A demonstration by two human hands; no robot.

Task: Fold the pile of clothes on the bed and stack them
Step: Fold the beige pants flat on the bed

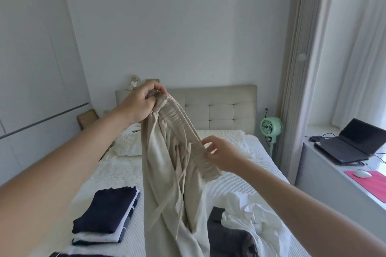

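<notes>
Trousers (167, 169) | beige, elastic drawstring waistband | hanging from left hand (140, 104)

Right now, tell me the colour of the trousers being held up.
Beige trousers, clearest in the head view.

The trousers (167, 173) I hold are plain beige. On my white, finely ribbed bed (229, 183), the folded stack (106, 215) is navy over white. The loose pile (246, 227) is white and dark grey. Pale green fan (271, 126), black laptop (353, 142), pink mouse mat (371, 183).
</notes>
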